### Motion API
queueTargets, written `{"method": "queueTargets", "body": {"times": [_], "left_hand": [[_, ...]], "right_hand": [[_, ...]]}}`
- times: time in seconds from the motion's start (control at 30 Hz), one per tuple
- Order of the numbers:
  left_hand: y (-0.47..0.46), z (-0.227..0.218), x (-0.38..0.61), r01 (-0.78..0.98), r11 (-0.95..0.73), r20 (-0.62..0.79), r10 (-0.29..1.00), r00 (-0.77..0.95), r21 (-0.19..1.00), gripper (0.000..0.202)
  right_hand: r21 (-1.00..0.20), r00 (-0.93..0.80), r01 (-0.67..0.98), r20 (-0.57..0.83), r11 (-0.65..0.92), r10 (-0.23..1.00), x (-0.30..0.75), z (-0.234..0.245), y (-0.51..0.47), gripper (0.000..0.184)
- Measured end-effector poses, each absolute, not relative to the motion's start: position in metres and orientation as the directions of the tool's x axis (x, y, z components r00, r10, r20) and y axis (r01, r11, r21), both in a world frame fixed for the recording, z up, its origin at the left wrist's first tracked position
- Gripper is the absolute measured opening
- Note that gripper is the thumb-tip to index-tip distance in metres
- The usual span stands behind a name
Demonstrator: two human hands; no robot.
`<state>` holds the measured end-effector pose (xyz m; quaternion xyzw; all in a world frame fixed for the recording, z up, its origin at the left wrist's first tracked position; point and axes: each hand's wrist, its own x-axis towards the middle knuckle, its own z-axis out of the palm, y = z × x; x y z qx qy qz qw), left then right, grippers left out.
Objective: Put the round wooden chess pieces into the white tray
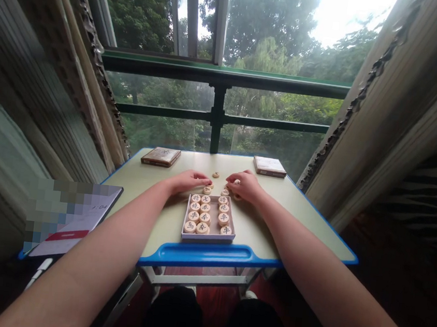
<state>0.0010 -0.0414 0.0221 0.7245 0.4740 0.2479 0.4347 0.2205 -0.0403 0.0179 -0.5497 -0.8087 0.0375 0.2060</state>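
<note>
Round wooden xiangqi pieces with dark characters stand in rows in a shallow white box (208, 238) at the near middle of the table. Some are stacked, and bare box floor shows between the left and right columns. Beyond the box, my left hand (191, 181) has its fingers closed at a xiangqi piece (207, 190). Across from it, my right hand (246, 185) is curled, fingertips together at another xiangqi piece (225, 192). Its fingers partly cover more pieces. A single xiangqi piece (216, 174) lies farther back, between the hands.
Two flat boxes lie at the back, one on the left (161, 156) and one on the right (269, 166). A tablet (79, 222) with a cable leans at the left edge. The table (304, 235) has a blue rim; a window, green railing and curtains surround it.
</note>
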Motion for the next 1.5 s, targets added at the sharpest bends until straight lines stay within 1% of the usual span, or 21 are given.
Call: {"method": "queueTargets", "body": {"times": [0.1,0.27,0.33,0.4,0.47,0.57,0.63,0.73,0.87,0.93,1.0,1.1,1.27,1.5], "left_hand": [[-0.041,0.021,0.001,0.471,-0.173,-0.053,0.902,0.428,0.865,0.041],[-0.045,0.025,0.001,0.458,-0.158,-0.060,0.902,0.427,0.875,0.040],[-0.047,0.027,0.002,0.463,-0.149,-0.073,0.901,0.427,0.874,0.040],[-0.047,0.027,0.001,0.470,-0.149,-0.081,0.897,0.435,0.870,0.039],[-0.047,0.027,0.001,0.475,-0.164,-0.076,0.892,0.446,0.865,0.039],[-0.045,0.025,-0.001,0.490,-0.175,-0.075,0.890,0.450,0.854,0.041],[-0.044,0.024,-0.002,0.502,-0.172,-0.088,0.887,0.453,0.848,0.043],[-0.043,0.025,-0.002,0.511,-0.175,-0.101,0.879,0.467,0.841,0.047],[-0.041,0.025,-0.002,0.534,-0.186,-0.107,0.876,0.471,0.825,0.050],[-0.040,0.024,-0.003,0.538,-0.193,-0.104,0.875,0.473,0.820,0.050],[-0.041,0.023,-0.003,0.529,-0.203,-0.091,0.874,0.477,0.824,0.050],[-0.042,0.023,-0.003,0.515,-0.218,-0.067,0.875,0.479,0.829,0.049],[-0.042,0.022,-0.003,0.516,-0.216,-0.064,0.881,0.470,0.829,0.048],[-0.039,0.022,-0.004,0.521,-0.196,-0.086,0.880,0.467,0.831,0.047]], "right_hand": [[-0.267,-0.329,0.878,0.268,0.398,0.905,0.221,0.017,-0.039,0.024],[-0.287,-0.342,0.868,0.244,0.404,0.908,0.221,0.019,-0.041,0.026],[-0.294,-0.336,0.865,0.259,0.405,0.906,0.221,0.019,-0.042,0.026],[-0.313,-0.330,0.851,0.306,0.422,0.893,0.221,0.020,-0.044,0.025],[-0.351,-0.330,0.818,0.364,0.456,0.871,0.222,0.024,-0.046,0.026],[-0.442,-0.326,0.742,0.419,0.504,0.847,0.225,0.034,-0.055,0.030],[-0.506,-0.353,0.675,0.418,0.537,0.837,0.228,0.044,-0.068,0.030],[-0.566,-0.472,0.559,0.383,0.605,0.794,0.232,0.054,-0.096,0.029],[-0.504,-0.559,0.465,0.470,0.728,0.683,0.235,0.047,-0.139,0.015],[-0.475,-0.548,0.437,0.532,0.764,0.645,0.235,0.037,-0.155,0.011],[-0.461,-0.541,0.435,0.553,0.773,0.634,0.234,0.028,-0.163,0.010],[-0.435,-0.549,0.453,0.552,0.778,0.628,0.232,0.020,-0.165,0.012],[-0.380,-0.626,0.423,0.533,0.823,0.568,0.230,0.020,-0.161,0.010],[-0.387,-0.655,0.410,0.505,0.826,0.562,0.231,0.020,-0.161,0.010]]}}
